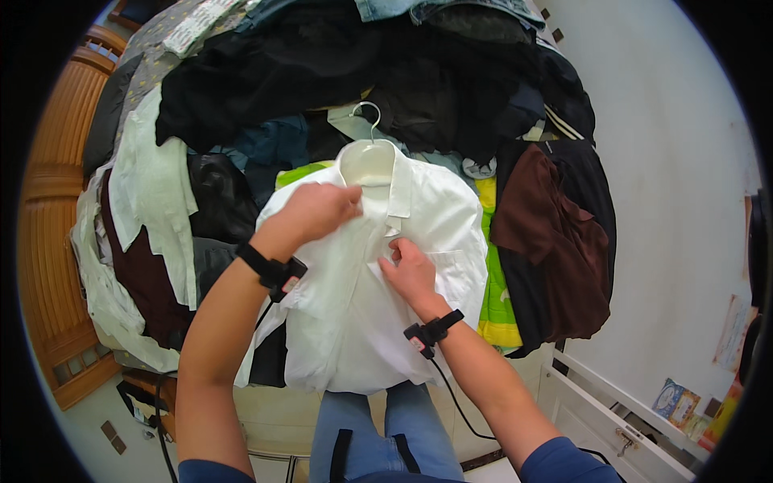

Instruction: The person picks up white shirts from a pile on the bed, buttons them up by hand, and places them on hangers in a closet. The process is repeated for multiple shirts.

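A white button-up shirt [338, 290] lies spread in front of me on a heap of clothes, its collar at the top. The metal hook of a clothes hanger [368, 111] sticks up out of the collar. My left hand [323, 211] is at the shirt's collar, on the left side of the neck opening; its fingers are bent and slightly blurred, and their grip is unclear. Just below the right collar point, my right hand [410, 268] touches the shirt front near the chest pocket, thumb and index finger close together at the placket. A strap with a small device circles each wrist.
Black garments [290, 66] are heaped behind the shirt. A brown garment [555, 241] lies on black trousers at right, beside a green and yellow cloth [498, 290]. White clothes [148, 181] hang at left. A white drawer unit [604, 410] stands at lower right, by the wall.
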{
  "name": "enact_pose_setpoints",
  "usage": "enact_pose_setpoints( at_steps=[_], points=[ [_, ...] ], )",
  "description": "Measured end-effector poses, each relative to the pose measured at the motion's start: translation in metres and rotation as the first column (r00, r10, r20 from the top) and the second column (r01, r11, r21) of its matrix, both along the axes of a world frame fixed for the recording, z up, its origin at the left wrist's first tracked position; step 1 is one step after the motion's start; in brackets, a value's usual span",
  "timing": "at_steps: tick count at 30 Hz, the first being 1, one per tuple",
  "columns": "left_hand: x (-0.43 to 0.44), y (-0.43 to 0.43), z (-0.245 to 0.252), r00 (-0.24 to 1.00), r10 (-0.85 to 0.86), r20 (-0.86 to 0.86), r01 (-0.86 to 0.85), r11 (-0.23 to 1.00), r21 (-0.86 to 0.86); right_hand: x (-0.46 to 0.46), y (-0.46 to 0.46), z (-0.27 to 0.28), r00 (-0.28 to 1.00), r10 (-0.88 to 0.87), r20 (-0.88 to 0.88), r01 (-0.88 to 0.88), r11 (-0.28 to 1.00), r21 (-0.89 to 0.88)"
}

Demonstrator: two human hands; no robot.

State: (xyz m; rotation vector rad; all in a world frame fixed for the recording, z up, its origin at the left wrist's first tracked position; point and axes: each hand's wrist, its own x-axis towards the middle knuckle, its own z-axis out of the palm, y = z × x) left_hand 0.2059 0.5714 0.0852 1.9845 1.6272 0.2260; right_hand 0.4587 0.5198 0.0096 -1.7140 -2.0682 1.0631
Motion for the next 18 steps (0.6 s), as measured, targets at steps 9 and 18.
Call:
enact_pose_setpoints(
  at_steps=[9,18],
  points=[
    [0.019,-0.013,-0.045,0.855,0.364,0.368,-0.410,0.911,0.051,0.025,-0.001,-0.013,0.981,-0.030,-0.193,-0.001,0.987,-0.160],
    [0.069,-0.109,-0.071,0.787,0.445,0.427,-0.542,0.829,0.135,0.007,0.003,-0.022,0.981,0.188,0.048,-0.191,0.979,0.068]
  ],
)
